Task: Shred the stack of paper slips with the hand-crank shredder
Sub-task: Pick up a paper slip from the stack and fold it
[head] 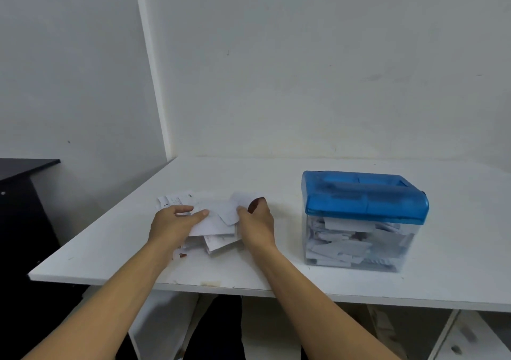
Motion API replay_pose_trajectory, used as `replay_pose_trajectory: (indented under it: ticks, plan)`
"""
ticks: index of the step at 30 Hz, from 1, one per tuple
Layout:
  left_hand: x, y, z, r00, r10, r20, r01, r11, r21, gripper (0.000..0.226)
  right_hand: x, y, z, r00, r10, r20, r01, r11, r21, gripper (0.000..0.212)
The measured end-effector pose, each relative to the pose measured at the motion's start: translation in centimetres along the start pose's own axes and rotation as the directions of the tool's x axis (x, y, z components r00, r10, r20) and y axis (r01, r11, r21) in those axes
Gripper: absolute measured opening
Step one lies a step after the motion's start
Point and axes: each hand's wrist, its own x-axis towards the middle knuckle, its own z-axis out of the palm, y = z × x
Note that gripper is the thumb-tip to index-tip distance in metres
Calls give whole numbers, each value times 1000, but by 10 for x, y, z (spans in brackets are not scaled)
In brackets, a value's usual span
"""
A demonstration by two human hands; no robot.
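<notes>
A loose pile of white paper slips [214, 221] lies on the white table [276, 177], left of centre. My left hand [172, 221] lies on the pile's left side, its thumb and fingers pinching slips. My right hand [257, 221] grips the pile's right side, thumb on top. The hand-crank shredder [365, 193] stands to the right, apart from both hands: a blue translucent top on a clear bin [356, 246] holding cut paper pieces. Its crank is not visible.
White walls rise close behind the table. A black cabinet [25, 171] stands to the left, beyond the table's left edge. The table's front edge [249, 290] runs just below my forearms, with white shelving beneath it.
</notes>
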Motion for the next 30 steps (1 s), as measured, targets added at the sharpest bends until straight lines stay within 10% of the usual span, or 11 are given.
replay_pose_trajectory:
  ticks: [12, 17, 30]
  plan:
    - [0, 7, -16, 996, -59, -69, 75, 965, 252, 36, 0, 2, 2, 1000, -26, -8, 26, 1000, 18, 6]
    - [-3, 8, -16, 997, 23, -67, -2, 954, 298, 34, -1, 1, -1, 998, -53, 22, 54, 998, -21, 36]
    - [-39, 54, 2, 988, 49, 144, 23, 890, -456, 30, 2, -41, -4, 979, -93, 183, 69, 989, 133, 30]
